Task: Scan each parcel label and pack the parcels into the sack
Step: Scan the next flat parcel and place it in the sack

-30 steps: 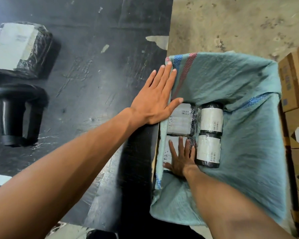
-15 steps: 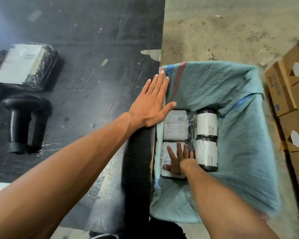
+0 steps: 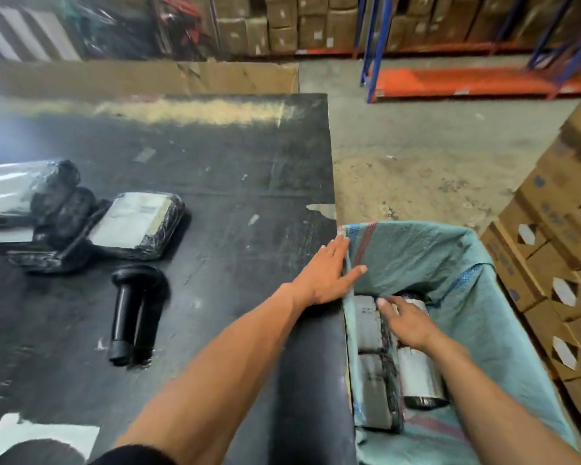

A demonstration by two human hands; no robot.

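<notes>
Parcels in sack: four small black-wrapped parcels with white labels (image 3: 371, 317) lie in two snug rows on the floor of the pale green woven sack (image 3: 503, 333), labels up; packed tight like that, they likely leave room for more.
Sack: it stands open against the table's 3 o'clock edge, its near rim folded over the edge, which probably keeps the mouth wide.
Left hand: the left hand (image 3: 326, 273) lies flat with straight fingers on the table corner and sack rim, thumb reaching inside; it grips nothing and appears to pin the cloth open.
Right hand: the right hand (image 3: 406, 318) reaches into the sack, fingers spread loosely over the far parcels at about 12 o'clock of the stack; it seems to press or settle them, not clasp them.
Waiting parcels: a flat black-wrapped parcel with a white label (image 3: 138, 226) and more wrapped bundles (image 3: 24, 203) sit at the table's 9 o'clock side, well apart from the sack, presumably still unscanned.
Scanner: the black handheld barcode scanner (image 3: 131, 317) lies on the worn black table (image 3: 235, 182) between waiting parcels and sack, within easy reach.
</notes>
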